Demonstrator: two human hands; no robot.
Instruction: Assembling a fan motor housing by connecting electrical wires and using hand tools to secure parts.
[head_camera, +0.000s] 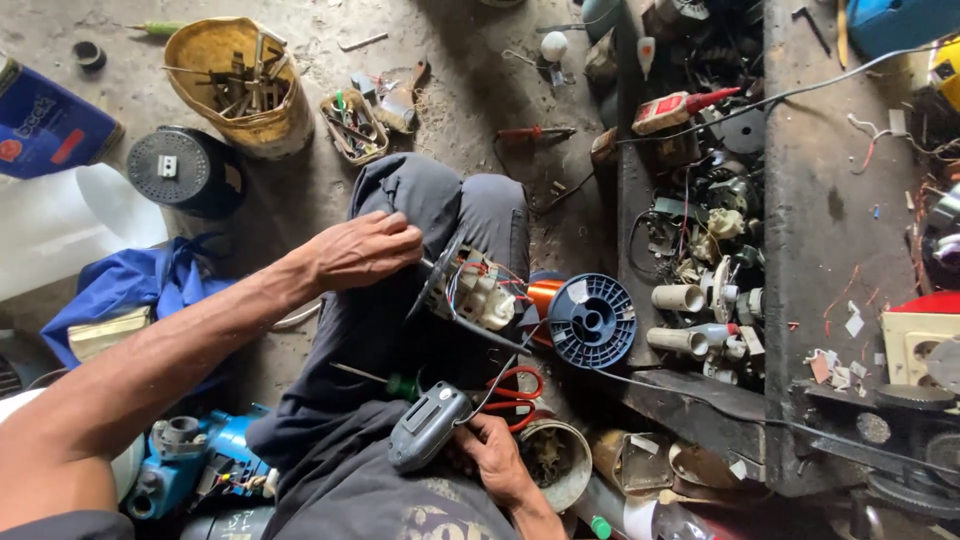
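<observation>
Grey handheld tool (428, 425) gripped in our right hand (495, 460) | left hand (365, 250) pinching wired motor part (470, 290) | copper-wire spool (585, 318) just beyond.

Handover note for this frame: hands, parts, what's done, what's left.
Left hand: closed on the dark rim of the small motor assembly, steadying it on the lap.
Right hand: holding the grey handheld tool low by the knee.
Nearby: copper wire spool on blue flanges beside the assembly; red-handled scissors and green-handled screwdriver under it.
Done: assembly is opened, white parts and coloured leads exposed.
Left: leads look loose and the assembly is not closed up; the tool is not touching it.
</observation>
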